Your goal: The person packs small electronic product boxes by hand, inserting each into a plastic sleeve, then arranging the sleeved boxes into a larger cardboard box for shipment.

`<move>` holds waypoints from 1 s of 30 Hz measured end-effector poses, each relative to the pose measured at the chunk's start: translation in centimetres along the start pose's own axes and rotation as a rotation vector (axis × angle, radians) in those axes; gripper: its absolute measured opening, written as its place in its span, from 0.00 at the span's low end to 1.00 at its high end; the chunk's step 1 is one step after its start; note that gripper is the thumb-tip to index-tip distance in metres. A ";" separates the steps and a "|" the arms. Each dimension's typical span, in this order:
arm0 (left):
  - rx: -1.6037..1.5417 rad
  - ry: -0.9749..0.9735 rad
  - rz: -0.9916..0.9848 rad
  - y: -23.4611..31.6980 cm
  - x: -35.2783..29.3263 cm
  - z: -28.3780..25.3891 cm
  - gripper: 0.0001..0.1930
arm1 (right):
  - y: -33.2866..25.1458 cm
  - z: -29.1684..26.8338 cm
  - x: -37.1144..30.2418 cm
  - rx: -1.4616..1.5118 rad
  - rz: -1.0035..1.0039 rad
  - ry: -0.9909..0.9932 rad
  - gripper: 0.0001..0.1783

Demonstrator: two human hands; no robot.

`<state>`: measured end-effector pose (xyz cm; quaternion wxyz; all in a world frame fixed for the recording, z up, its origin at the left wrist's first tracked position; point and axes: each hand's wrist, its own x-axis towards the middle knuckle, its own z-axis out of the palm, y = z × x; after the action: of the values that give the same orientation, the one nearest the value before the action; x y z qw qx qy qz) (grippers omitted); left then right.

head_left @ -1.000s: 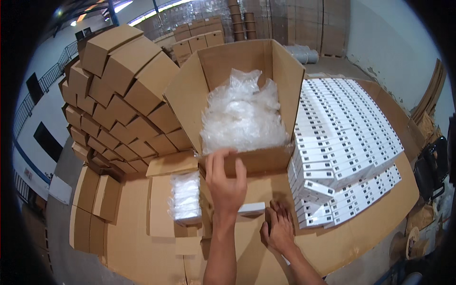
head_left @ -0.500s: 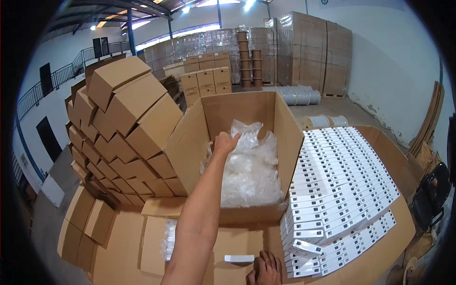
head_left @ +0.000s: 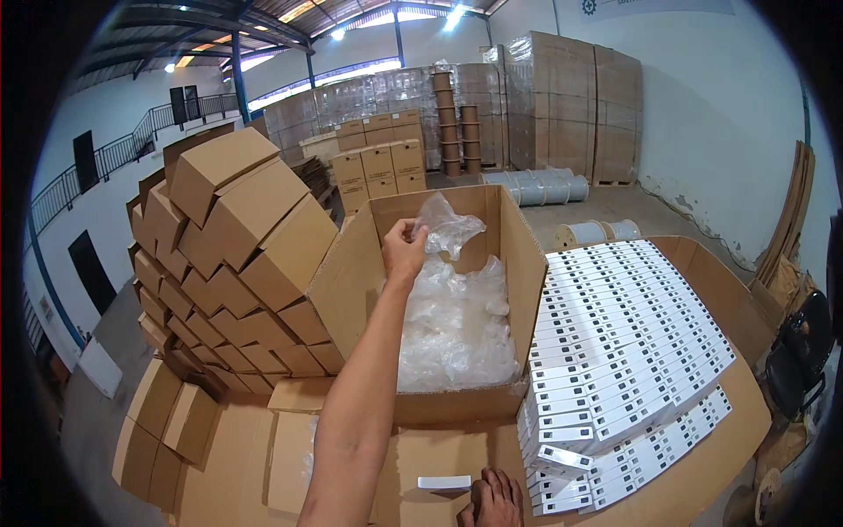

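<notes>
My left hand [head_left: 405,252] is raised inside a large open carton [head_left: 461,406], its fingers pinching a clear plastic bag [head_left: 450,230]. The bag hangs crumpled above a heap of similar clear bags [head_left: 452,338] in the carton. Low in the middle, my right hand [head_left: 494,501] rests on the cardboard surface with its fingers bent and slightly apart. A slim white box [head_left: 444,482] lies just left of its fingers; whether they touch is unclear.
Many white boxes [head_left: 628,334] stand in tight rows at the right. Brown cartons [head_left: 241,237] are piled high at the left, with smaller ones [head_left: 162,422] below. Wire spools [head_left: 536,186], wrapped pallets [head_left: 562,105] and a black chair [head_left: 797,360] stand beyond.
My left hand has risen a little and drawn the plastic bag up off the heap. My right hand stays about where it was beside the slim white box. The view has shifted slightly.
</notes>
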<state>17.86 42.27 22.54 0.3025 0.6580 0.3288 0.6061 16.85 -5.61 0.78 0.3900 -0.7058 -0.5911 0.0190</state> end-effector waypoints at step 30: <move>-0.610 -0.080 -0.605 11.0 -45.6 -14.0 0.08 | 4.1 -1.0 -1.0 0.613 0.224 -0.012 0.11</move>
<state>2.38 -0.80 5.20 0.6598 0.4354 0.3008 0.5335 20.42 -6.94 -1.29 0.5762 -0.6160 -0.4789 0.2432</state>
